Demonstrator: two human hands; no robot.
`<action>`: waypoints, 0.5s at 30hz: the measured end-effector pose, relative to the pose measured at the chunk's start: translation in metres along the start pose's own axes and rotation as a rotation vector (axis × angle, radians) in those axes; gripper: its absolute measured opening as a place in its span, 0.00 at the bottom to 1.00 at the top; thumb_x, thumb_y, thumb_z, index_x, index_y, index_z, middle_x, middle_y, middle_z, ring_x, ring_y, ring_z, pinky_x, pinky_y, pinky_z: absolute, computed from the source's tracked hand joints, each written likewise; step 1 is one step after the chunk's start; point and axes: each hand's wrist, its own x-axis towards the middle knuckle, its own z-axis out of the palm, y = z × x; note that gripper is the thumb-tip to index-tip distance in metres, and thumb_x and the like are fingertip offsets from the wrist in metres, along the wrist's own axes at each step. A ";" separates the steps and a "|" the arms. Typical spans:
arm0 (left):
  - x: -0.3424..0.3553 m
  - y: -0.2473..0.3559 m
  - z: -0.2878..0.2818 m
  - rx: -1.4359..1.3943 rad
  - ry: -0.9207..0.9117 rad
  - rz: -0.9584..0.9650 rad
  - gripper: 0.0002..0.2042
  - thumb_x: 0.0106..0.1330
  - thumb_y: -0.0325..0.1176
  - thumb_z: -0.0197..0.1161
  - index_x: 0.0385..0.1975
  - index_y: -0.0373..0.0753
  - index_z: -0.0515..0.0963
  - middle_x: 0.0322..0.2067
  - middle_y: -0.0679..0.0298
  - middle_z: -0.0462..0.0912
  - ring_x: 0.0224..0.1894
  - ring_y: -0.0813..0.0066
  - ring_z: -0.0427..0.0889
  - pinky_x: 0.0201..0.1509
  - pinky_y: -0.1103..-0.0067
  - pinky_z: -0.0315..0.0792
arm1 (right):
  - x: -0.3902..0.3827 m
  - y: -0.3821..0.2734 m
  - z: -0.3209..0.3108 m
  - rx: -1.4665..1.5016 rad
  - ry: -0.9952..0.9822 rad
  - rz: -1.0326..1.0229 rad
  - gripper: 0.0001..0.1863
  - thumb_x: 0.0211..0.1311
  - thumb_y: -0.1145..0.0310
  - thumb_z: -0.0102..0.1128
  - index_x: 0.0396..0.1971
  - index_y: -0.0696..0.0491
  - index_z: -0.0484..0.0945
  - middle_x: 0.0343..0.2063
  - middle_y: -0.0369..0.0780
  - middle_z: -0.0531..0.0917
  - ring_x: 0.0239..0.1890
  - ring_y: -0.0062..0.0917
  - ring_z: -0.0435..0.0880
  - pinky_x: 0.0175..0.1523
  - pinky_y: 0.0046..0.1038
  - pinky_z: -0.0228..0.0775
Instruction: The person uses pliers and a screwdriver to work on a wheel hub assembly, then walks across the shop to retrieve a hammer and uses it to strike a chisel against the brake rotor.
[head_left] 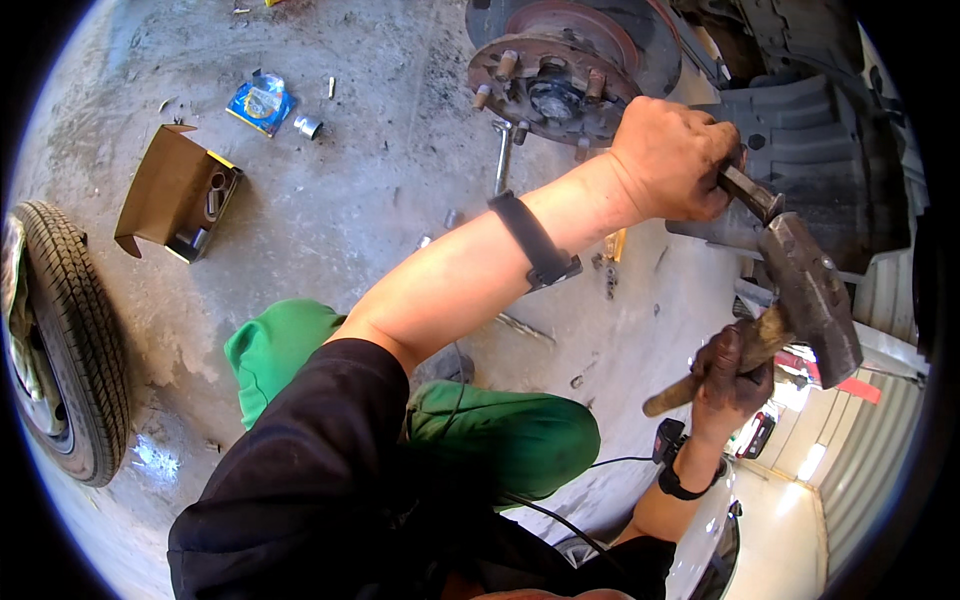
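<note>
My left hand (672, 160) is closed round a short steel tool (748, 190), reaching in from the lower left beside the rusty wheel hub (525, 80) with its studs and dark center. My right hand (733, 380), fingers darkened with grime, grips the wooden handle of a heavy sledgehammer (810, 300) at lower right. The hammer head is right at the outer end of the steel tool; I cannot tell whether they touch. Behind both is a dark curved plastic panel (850, 160).
A tire on a wheel (75, 350) lies at the left, near an open cardboard box (165, 190) of parts. A blue package (260, 100), a metal cylinder (307, 126), a metal bar (500, 160) and small parts are on the concrete floor (380, 180). My green-clad knees (500, 430) are below.
</note>
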 end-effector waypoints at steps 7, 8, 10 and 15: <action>0.003 0.004 0.005 -0.008 -0.011 -0.064 0.07 0.37 0.36 0.64 0.17 0.46 0.74 0.13 0.67 0.74 0.17 0.65 0.77 0.18 0.73 0.68 | 0.037 -0.051 -0.114 0.089 0.239 -0.584 0.21 0.67 0.52 0.40 0.24 0.56 0.69 0.21 0.38 0.69 0.20 0.25 0.66 0.26 0.26 0.58; 0.006 0.004 0.004 -0.036 0.037 -0.052 0.07 0.38 0.34 0.64 0.16 0.44 0.73 0.13 0.66 0.73 0.17 0.63 0.76 0.18 0.74 0.68 | 0.042 -0.065 -0.119 0.255 -0.001 -0.613 0.22 0.69 0.52 0.35 0.26 0.54 0.71 0.25 0.37 0.72 0.23 0.24 0.70 0.27 0.23 0.59; 0.006 0.004 0.009 -0.071 0.063 -0.064 0.07 0.38 0.34 0.64 0.17 0.45 0.73 0.13 0.66 0.73 0.17 0.63 0.76 0.18 0.74 0.68 | 0.046 -0.064 -0.102 0.312 -0.062 -0.654 0.24 0.70 0.48 0.34 0.27 0.52 0.71 0.25 0.36 0.72 0.23 0.22 0.70 0.26 0.23 0.58; 0.001 -0.007 -0.004 -0.044 -0.019 -0.059 0.07 0.40 0.34 0.65 0.17 0.45 0.74 0.14 0.65 0.75 0.17 0.63 0.76 0.18 0.74 0.68 | 0.028 -0.043 -0.005 -0.114 0.070 0.028 0.14 0.65 0.62 0.57 0.25 0.55 0.70 0.10 0.32 0.68 0.12 0.16 0.63 0.19 0.19 0.54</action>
